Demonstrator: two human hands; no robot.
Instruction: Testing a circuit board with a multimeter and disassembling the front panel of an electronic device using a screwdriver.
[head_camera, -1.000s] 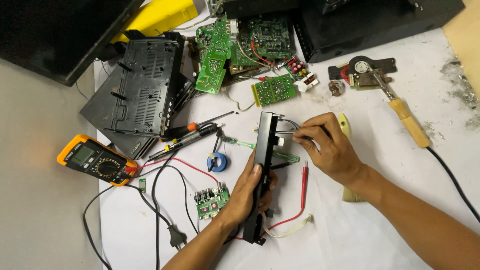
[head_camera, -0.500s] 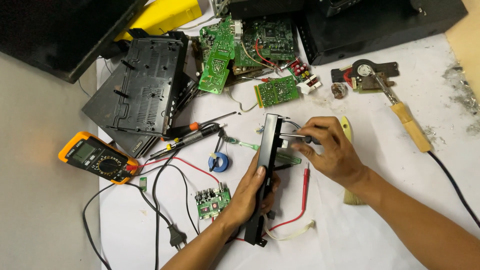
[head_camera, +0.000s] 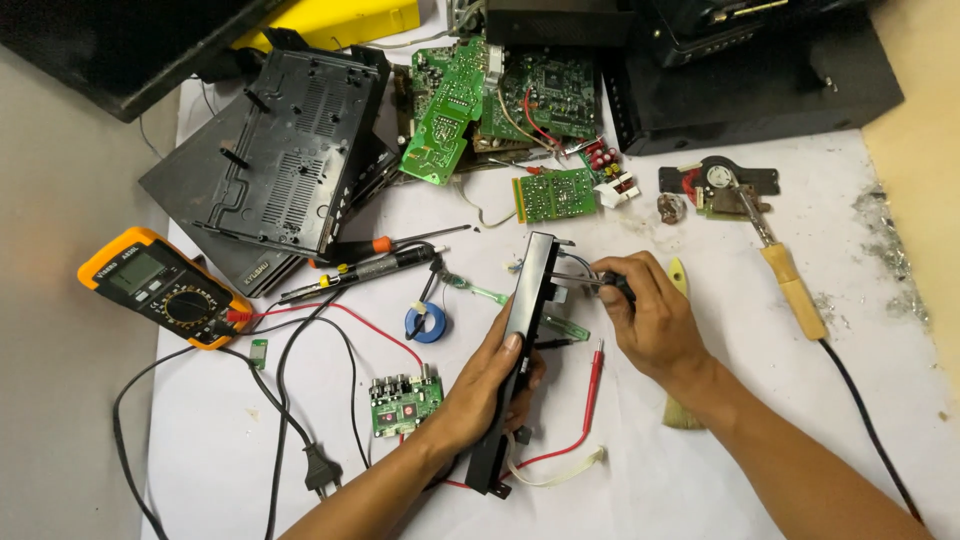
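Your left hand (head_camera: 490, 385) grips the black panel (head_camera: 520, 340) upright on the white sheet (head_camera: 700, 470); your right hand (head_camera: 645, 320), just beside its upper end, pinches a small tool (head_camera: 600, 283).

A long black panel (head_camera: 520, 340) stands on edge, angled over white paper.

Matt black plastic panel (head_camera: 520, 340), wooden-handled metal-tipped soldering iron (head_camera: 790, 285), glossy green circuit boards (head_camera: 500, 95), white paper-like sheet (head_camera: 880, 380).
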